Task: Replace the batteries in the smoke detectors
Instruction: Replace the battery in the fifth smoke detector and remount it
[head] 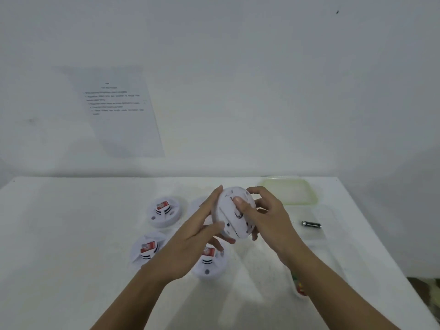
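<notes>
Left hand point(197, 236) and right hand point(270, 217) grip smoke detector point(228, 214).

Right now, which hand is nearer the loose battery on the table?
Right. The right hand holds the raised smoke detector just left of the battery, not touching it. The left hand grips the detector's other side, farther away.

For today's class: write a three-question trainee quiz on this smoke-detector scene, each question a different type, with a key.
1. True or false: the battery lies left of the held detector.
2. Which grips the held detector? A) left hand only B) right hand only C) both
3. Fill in: the table detectors carry ___ labels.
Key: 1 false; 2 C; 3 red.
</notes>
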`<state>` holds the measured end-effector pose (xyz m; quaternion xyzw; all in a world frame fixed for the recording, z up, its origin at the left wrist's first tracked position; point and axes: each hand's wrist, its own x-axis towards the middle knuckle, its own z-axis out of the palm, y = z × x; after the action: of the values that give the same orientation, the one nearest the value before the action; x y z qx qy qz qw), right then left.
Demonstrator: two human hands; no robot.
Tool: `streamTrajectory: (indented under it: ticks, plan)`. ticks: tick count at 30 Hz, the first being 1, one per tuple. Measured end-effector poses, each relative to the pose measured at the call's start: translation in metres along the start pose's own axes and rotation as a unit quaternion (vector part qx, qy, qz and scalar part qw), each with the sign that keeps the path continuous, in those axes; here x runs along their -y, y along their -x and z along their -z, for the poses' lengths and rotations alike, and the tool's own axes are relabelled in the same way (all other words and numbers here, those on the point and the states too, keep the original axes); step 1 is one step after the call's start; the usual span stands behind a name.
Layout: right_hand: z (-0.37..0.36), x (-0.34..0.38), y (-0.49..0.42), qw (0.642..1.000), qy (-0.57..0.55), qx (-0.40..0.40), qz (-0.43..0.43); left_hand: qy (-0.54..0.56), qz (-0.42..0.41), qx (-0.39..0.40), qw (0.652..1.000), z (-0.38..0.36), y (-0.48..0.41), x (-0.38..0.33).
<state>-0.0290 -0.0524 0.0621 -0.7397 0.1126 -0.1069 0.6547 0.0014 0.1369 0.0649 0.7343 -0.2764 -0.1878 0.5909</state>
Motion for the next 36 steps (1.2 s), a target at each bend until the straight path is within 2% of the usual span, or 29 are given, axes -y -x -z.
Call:
streamTrajectory:
  ticks: [3,10,15,19,23,28,34,36]
  plan:
    - [0.021,-0.002,0.005,1.000,0.024,0.006,0.018,-0.051,-0.009,0.007,0.999,-0.021,-0.003,0.005]
    - [0.048,-0.017,0.020,0.992,0.106,0.010,0.069,-0.030,-0.032,-0.080,0.996,-0.064,-0.010,0.017]
    - [0.055,-0.026,0.024,0.988,0.126,-0.005,0.090,-0.012,-0.033,-0.084,0.996,-0.083,-0.009,0.019]
    - [0.059,-0.035,0.021,0.970,0.198,-0.007,0.141,-0.024,-0.019,-0.097,0.995,-0.088,-0.010,0.022]
    - [0.058,-0.037,0.021,0.982,0.155,0.003,0.105,-0.021,-0.016,-0.104,0.994,-0.086,-0.013,0.024]
    - [0.055,-0.035,0.022,0.989,0.125,0.019,0.081,-0.018,-0.029,-0.073,0.997,-0.083,-0.017,0.021]
    - [0.053,-0.035,0.016,0.984,0.163,0.020,0.070,-0.084,-0.055,-0.078,0.992,-0.083,-0.019,0.017]
    - [0.050,-0.036,0.013,0.987,0.140,0.027,0.072,-0.111,-0.061,-0.075,0.989,-0.080,-0.019,0.016]
